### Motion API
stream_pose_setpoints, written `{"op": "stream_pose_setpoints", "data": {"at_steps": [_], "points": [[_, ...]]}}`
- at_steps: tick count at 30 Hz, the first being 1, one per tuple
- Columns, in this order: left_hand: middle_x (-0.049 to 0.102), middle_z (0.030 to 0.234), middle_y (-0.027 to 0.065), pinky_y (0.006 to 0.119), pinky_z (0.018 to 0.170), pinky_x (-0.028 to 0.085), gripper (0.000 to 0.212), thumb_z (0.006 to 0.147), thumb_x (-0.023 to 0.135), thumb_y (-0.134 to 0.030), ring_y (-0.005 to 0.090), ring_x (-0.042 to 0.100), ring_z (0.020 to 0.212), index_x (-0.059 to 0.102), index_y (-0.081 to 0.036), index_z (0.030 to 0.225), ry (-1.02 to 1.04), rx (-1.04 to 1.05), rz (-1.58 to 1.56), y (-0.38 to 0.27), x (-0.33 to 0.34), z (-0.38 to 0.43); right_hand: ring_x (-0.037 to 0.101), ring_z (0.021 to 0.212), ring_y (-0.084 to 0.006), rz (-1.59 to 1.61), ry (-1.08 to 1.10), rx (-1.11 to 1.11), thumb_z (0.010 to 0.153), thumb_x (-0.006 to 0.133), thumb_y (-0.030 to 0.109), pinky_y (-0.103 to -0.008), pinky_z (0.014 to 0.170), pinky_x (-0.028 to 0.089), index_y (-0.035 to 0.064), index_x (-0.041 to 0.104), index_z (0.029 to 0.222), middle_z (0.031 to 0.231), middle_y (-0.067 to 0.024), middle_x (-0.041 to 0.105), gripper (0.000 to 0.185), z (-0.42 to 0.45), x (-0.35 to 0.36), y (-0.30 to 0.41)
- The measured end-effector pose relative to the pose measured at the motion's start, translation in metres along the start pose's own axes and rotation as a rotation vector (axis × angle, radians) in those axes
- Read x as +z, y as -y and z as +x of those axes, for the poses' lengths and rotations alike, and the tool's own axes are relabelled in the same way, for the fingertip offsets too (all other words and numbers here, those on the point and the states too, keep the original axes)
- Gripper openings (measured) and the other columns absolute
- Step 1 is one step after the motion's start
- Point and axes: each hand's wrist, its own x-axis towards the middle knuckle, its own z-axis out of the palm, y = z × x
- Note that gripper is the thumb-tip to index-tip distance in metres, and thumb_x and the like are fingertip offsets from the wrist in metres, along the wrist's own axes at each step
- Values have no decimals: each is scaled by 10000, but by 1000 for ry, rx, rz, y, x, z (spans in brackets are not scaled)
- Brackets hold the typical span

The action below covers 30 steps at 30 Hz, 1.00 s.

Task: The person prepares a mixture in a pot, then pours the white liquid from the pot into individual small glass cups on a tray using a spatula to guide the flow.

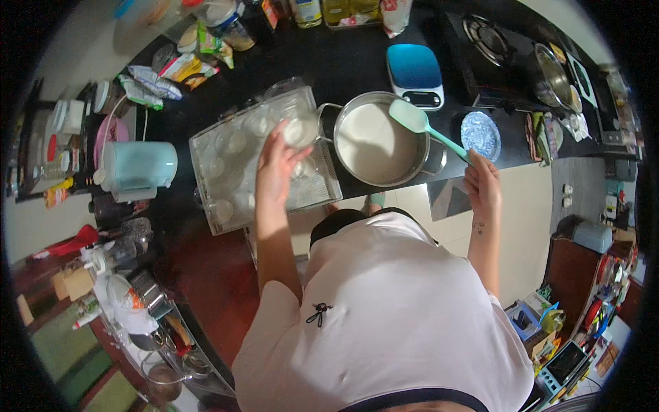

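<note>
A clear cup with pale contents [299, 132] is in my left hand [280, 154], above the right part of a mesh metal tray [309, 198]. Several similar clear cups stand on that tray, some with pale stuff inside. Beside the tray is a two-handled steel pot [381, 181] holding white liquid [370, 139]. My right hand [482, 177] grips the handle of a mint-green spatula [409, 115], whose head is over the pot's upper right rim.
A blue-topped kitchen scale [415, 69] lies behind the pot, and a blue patterned plate [480, 136] to its right. Farther right is a gas stove [486, 38] with a steel pan [551, 74]. A light-blue electric appliance [139, 165] stands left; food packets [189, 69] lie behind.
</note>
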Motion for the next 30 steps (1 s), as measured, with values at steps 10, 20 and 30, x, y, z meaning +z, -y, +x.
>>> {"op": "stream_pose_setpoints", "data": {"at_steps": [10,20,30], "points": [[578,1009,39,208,529,381,460,952,336,-347,90,523,677,427,-57,1297,-525,-164,565,39,-91,-92,293,423,-4,-552,-44,-145,840,648,243,-200,394,197,22,651,901,500,90,383,230,21,14,-19],[615,852,132,286,621,471,386,953,335,-258,170,581,636,504,-18,1203,-618,8,932,68,-60,-98,539,563,-69,-641,138,-489,869,604,143,-213,507,426,-45,637,935,688,-29,619,201,42,42,-44],[624,837,118,270,549,481,380,949,386,-219,139,598,596,490,27,1220,-679,-166,604,109,-84,-88,615,612,-172,-1046,241,-840,842,619,135,-273,560,477,9,640,993,835,-146,650,198,47,75,-23]]}}
